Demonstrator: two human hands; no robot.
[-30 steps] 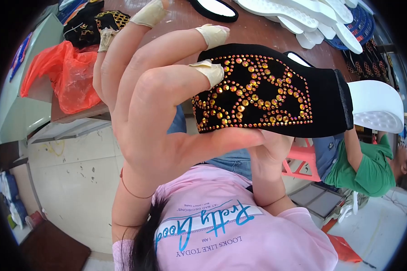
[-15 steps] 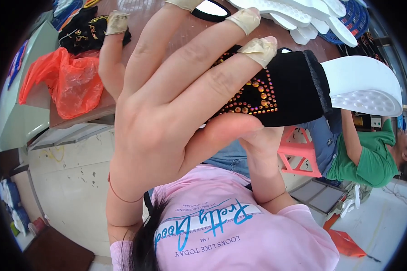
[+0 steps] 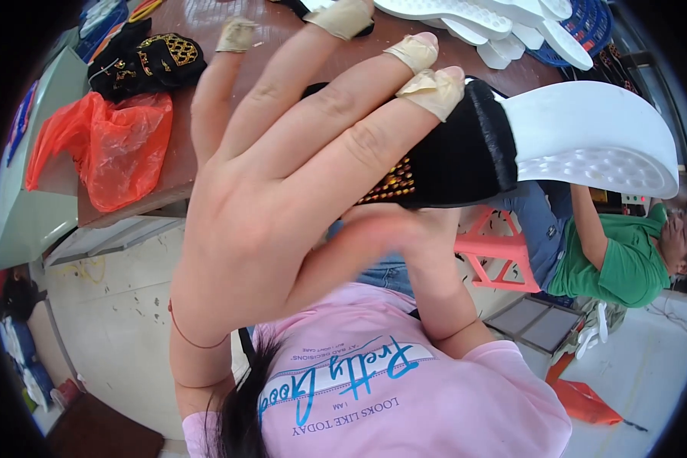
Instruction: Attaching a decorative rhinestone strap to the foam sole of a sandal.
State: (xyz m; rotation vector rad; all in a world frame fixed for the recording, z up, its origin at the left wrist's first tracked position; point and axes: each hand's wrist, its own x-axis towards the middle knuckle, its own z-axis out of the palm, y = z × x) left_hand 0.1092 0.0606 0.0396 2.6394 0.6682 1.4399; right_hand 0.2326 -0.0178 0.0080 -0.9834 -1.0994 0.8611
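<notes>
A slipper with a white sole [image 3: 595, 122] and a black strap [image 3: 458, 153] set with shiny orange stones is held up in front of me, its sole pointing right. Across the strap lies my left hand [image 3: 275, 175], fingers stretched and spread, with beige tape round several fingertips. Its index fingertip is at the strap's upper edge; the thumb is blurred below the lower edge. My right hand [image 3: 435, 221] comes up from below, behind the strap, and bears the slipper; its fingers are mostly hidden.
White soles [image 3: 511, 23] are heaped at the back right of the brown table [image 3: 237, 80] beside a blue basket [image 3: 599, 34]. A red plastic bag [image 3: 122, 145] and black decorated pieces [image 3: 149, 61] lie at left. A person in green [image 3: 614, 259] sits at right, near a pink stool [image 3: 496, 248].
The slipper's strap has shifted left, and more white sole shows. My left hand has moved slightly left and its thumb has dropped from the strap's lower edge.
</notes>
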